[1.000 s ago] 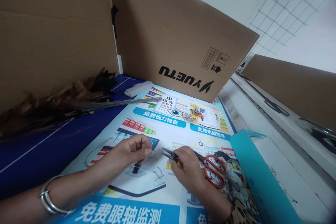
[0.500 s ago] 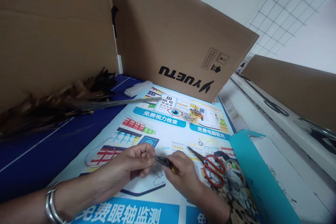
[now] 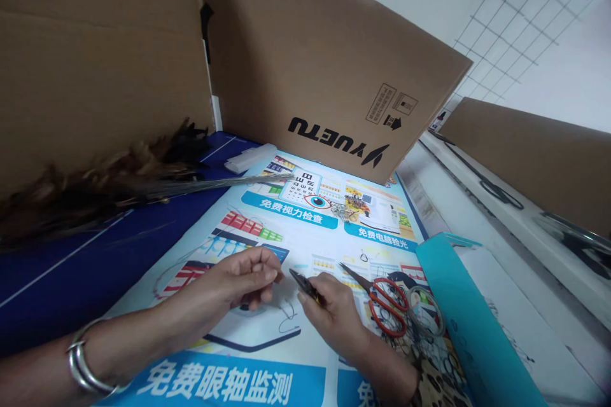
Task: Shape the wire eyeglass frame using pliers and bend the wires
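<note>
My left hand (image 3: 243,280) hovers over a printed poster (image 3: 305,235), thumb and fingers pinched on something thin that I cannot make out, perhaps a wire. My right hand (image 3: 329,315) grips small dark pliers (image 3: 301,283) with a yellow handle, jaws pointing left toward the left fingertips, a small gap between them. A bent piece of thin wire (image 3: 286,318) lies on the poster just below both hands. A silver bangle (image 3: 83,365) is on my left wrist.
Red-handled scissors (image 3: 386,305) lie right of my right hand. A small pile of metal bits (image 3: 340,211) sits farther back. A feather duster (image 3: 95,184) lies on the blue table at left. Cardboard panels (image 3: 315,57) stand behind; a teal box (image 3: 472,324) lies right.
The hands met half a second ago, pliers touching the left fingers; now they have drawn slightly apart, and the view has shifted a little.
</note>
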Available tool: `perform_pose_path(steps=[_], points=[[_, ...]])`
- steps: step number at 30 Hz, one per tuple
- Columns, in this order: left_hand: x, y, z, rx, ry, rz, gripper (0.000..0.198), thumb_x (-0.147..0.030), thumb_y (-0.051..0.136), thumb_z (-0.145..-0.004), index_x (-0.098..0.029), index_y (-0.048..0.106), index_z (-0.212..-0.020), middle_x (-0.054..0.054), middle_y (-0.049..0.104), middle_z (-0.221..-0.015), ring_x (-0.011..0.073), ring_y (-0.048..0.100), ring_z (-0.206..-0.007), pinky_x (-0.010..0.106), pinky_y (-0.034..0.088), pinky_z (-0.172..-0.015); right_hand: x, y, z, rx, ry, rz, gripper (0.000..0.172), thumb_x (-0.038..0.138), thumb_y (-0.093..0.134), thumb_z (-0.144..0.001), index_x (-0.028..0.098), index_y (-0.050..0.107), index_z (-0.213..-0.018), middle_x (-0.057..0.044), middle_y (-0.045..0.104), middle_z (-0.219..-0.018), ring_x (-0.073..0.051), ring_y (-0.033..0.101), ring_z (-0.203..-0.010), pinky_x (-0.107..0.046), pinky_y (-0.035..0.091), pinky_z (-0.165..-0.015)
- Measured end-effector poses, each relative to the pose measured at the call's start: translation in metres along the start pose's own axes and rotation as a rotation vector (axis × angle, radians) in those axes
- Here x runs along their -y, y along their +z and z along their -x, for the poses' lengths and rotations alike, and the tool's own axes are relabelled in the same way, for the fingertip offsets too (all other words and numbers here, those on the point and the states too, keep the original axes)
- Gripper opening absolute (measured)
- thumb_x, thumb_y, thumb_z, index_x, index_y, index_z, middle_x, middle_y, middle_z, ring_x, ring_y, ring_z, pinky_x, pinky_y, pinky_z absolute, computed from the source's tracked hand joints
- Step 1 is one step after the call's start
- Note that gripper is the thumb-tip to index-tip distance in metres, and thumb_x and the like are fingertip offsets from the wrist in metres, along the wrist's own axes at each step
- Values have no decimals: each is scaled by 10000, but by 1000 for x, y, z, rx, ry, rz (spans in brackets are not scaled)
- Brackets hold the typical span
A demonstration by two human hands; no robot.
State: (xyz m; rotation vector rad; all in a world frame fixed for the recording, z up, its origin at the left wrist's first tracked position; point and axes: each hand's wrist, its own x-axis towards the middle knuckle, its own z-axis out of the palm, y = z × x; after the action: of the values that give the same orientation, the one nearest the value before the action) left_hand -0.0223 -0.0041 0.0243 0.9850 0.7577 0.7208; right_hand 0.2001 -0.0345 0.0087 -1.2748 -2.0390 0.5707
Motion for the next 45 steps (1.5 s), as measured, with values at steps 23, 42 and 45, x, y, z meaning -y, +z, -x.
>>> perform_pose_path(steps=[23, 42, 45], points=[[-13, -54, -36, 52, 300, -1151, 158, -259, 602, -791, -199, 691, -907, 32, 667, -901, 214, 599, -836, 280, 429, -747, -8, 0, -5, -34, 43, 13, 183, 241, 566, -878, 199, 574, -700, 11, 535, -666, -136, 516, -625, -240, 372, -558], [-8, -39, -30, 41, 317, -1216, 108, -171, 490, -831, -194, 575, -769, 11, 604, -753, 187, 555, -698, 266, 368, -631, -7, -2, -5, -28, 120, -72, 200, 234, 560, -870, 192, 531, -677, 16, 501, -667, -129, 485, -627, -243, 339, -583], [-12, -34, -26, 6, 266, -1159, 128, -227, 468, -869, -198, 541, -768, -13, 564, -693, 166, 504, -628, 255, 343, -586, -7, -4, -6, -40, 141, -109, 175, 245, 556, -871, 186, 571, -707, 10, 524, -686, -134, 497, -646, -246, 348, -597]])
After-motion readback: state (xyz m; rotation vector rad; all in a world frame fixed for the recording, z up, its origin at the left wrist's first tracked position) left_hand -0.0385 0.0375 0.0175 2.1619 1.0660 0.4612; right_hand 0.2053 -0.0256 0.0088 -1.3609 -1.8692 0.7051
